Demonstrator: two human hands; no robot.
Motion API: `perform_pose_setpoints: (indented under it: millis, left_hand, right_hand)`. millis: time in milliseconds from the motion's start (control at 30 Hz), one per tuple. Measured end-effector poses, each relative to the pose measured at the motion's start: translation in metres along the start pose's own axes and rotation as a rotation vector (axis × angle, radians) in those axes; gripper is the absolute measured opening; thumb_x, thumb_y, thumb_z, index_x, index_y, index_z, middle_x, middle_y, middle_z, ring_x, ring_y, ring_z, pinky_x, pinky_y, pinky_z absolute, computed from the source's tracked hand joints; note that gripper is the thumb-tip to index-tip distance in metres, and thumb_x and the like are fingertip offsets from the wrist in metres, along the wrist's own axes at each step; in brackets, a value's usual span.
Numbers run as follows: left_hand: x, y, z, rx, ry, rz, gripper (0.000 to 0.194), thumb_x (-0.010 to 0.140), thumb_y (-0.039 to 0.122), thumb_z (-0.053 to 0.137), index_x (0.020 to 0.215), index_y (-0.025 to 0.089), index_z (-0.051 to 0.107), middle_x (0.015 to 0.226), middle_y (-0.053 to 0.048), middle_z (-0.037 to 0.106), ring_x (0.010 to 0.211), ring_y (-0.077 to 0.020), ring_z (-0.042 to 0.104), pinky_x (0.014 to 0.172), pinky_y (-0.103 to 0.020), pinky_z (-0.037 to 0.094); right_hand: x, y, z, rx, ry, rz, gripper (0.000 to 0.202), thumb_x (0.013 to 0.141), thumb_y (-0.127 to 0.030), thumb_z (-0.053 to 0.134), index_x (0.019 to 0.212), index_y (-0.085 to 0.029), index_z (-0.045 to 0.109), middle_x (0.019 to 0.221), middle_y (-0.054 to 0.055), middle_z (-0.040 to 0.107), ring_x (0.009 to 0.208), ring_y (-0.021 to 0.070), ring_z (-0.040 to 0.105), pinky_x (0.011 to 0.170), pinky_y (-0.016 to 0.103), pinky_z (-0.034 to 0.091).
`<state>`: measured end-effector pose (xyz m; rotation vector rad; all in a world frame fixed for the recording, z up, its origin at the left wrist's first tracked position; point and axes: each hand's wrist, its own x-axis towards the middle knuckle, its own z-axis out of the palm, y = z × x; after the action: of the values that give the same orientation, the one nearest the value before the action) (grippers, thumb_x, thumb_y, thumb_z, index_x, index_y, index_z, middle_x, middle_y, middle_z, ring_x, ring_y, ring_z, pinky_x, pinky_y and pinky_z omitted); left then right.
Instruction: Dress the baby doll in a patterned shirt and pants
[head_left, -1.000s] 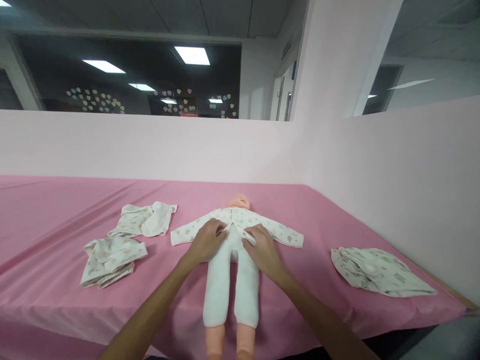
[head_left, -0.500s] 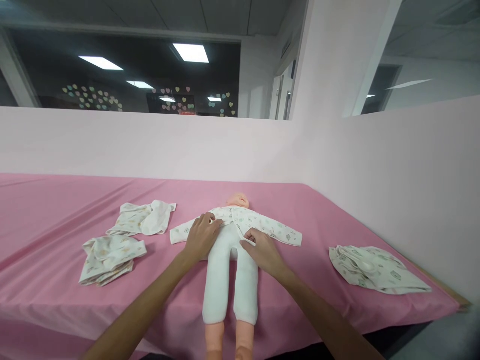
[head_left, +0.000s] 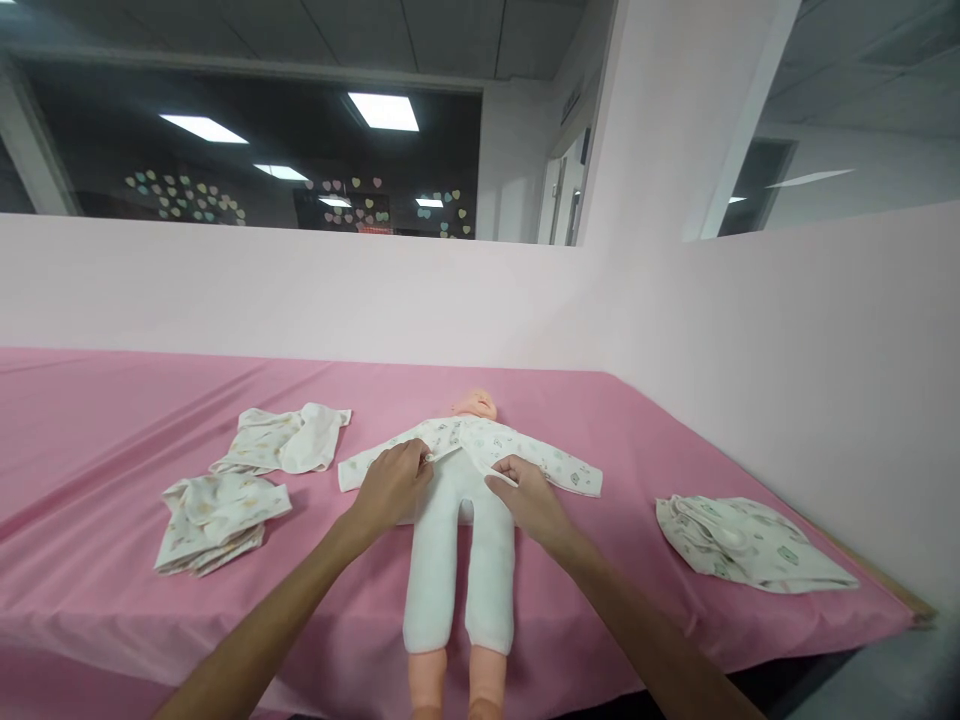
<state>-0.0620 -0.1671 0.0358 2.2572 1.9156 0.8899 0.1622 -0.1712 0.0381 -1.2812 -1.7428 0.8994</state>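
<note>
A baby doll point(head_left: 437, 585) in white cloth trousers lies on its back, head away from me and bare lower legs toward me. It wears a white printed baby shirt point(head_left: 559, 468) with both sleeves spread out and the front parted over the belly. My left hand point(head_left: 397, 482) is closed, pinching the edge of the left front panel. On the other side, my right hand point(head_left: 529, 495) pinches the edge of the right front panel between thumb and fingers. Part of each panel is hidden behind my fingers.
A pink cloth point(head_left: 600, 410) covers the table. On the left lie a folded printed garment point(head_left: 221, 520) and another crumpled one point(head_left: 289, 438). A folded printed garment point(head_left: 754, 545) lies near the right edge. A pale wall point(head_left: 300, 300) with windows stands behind.
My left hand has drawn slightly left and down, pulling the shirt's left panel edge with it. My right hand has stayed almost in place on the right panel.
</note>
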Motion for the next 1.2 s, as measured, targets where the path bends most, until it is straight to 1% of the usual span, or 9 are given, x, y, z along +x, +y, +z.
perform_pose_setpoints:
  millis: [67,167,333,500,600,700,833,1067,1200]
  left_hand:
    - [-0.006,0.001,-0.001,0.020,0.026,0.009,0.011,0.088,0.020,0.041,0.081,0.021,0.050,0.083,-0.002,0.065,0.077,-0.0204,0.057,0.066,-0.031,0.037]
    - [-0.011,0.007,0.000,-0.021,0.037,0.054,0.019,0.090,0.020,0.039,0.090,0.020,0.057,0.093,-0.004,0.068,0.084,-0.0215,0.060,0.069,-0.031,0.040]
    - [-0.012,0.019,0.011,-0.097,0.053,0.121,0.032,0.095,0.025,0.036,0.114,0.019,0.062,0.110,-0.006,0.070,0.099,-0.0237,0.062,0.081,-0.034,0.043]
    - [-0.014,0.028,0.029,-0.090,0.106,0.160,0.027,0.097,0.025,0.039,0.104,0.019,0.064,0.099,-0.005,0.071,0.091,-0.0234,0.063,0.078,-0.035,0.043]
    - [-0.017,0.032,0.038,-0.070,0.135,0.197,0.025,0.097,0.023,0.038,0.094,0.019,0.062,0.089,-0.005,0.069,0.084,-0.0225,0.062,0.074,-0.034,0.042]
    - [-0.019,0.034,0.045,-0.052,0.169,0.235,0.024,0.098,0.021,0.037,0.087,0.019,0.059,0.085,-0.004,0.067,0.081,-0.0219,0.060,0.073,-0.033,0.040]
    - [-0.019,0.037,0.047,-0.015,0.200,0.249,0.023,0.097,0.017,0.037,0.085,0.019,0.057,0.082,-0.005,0.065,0.079,-0.0220,0.057,0.070,-0.033,0.039]
    - [-0.020,0.046,0.044,0.015,0.162,0.199,0.022,0.091,0.010,0.040,0.078,0.018,0.055,0.077,-0.005,0.062,0.075,-0.0214,0.054,0.067,-0.032,0.036]
    - [-0.020,0.046,0.045,-0.044,0.157,0.170,0.020,0.088,0.010,0.040,0.076,0.019,0.053,0.077,-0.005,0.062,0.073,-0.0209,0.052,0.067,-0.031,0.035]
  right_hand:
    - [0.001,0.000,0.001,0.012,-0.018,0.007,0.014,0.081,-0.034,0.053,0.076,-0.021,0.056,0.078,-0.001,0.056,0.066,0.0127,0.046,0.058,0.025,0.036]
    - [0.002,-0.001,0.003,0.011,-0.031,-0.011,0.017,0.082,-0.032,0.051,0.073,-0.020,0.059,0.075,-0.001,0.057,0.066,0.0133,0.047,0.058,0.025,0.036]
    - [0.004,-0.006,0.007,0.085,0.049,-0.078,0.016,0.083,-0.031,0.051,0.079,-0.019,0.062,0.087,0.001,0.064,0.080,0.0162,0.056,0.070,0.027,0.042]
    - [0.002,-0.008,0.012,0.116,0.047,-0.118,0.024,0.087,-0.036,0.049,0.074,-0.019,0.062,0.075,0.000,0.061,0.069,0.0144,0.052,0.064,0.026,0.039]
    - [0.002,-0.007,0.014,0.105,0.036,-0.136,0.025,0.087,-0.034,0.049,0.074,-0.019,0.065,0.076,0.000,0.063,0.073,0.0150,0.054,0.067,0.026,0.041]
    - [0.003,-0.006,0.016,0.112,0.048,-0.144,0.025,0.086,-0.032,0.050,0.080,-0.020,0.070,0.081,0.001,0.067,0.080,0.0167,0.058,0.071,0.027,0.044]
    - [0.003,-0.005,0.020,0.140,0.078,-0.141,0.026,0.087,-0.033,0.050,0.090,-0.021,0.072,0.082,0.001,0.068,0.081,0.0178,0.060,0.072,0.029,0.045]
    - [-0.011,-0.003,0.034,0.127,0.208,-0.122,0.027,0.089,-0.033,0.048,0.092,-0.022,0.072,0.085,0.001,0.071,0.080,0.0176,0.062,0.072,0.029,0.047]
    - [-0.018,-0.006,0.040,0.093,0.210,-0.143,0.028,0.090,-0.031,0.047,0.095,-0.022,0.073,0.091,0.002,0.073,0.083,0.0184,0.064,0.075,0.030,0.048]
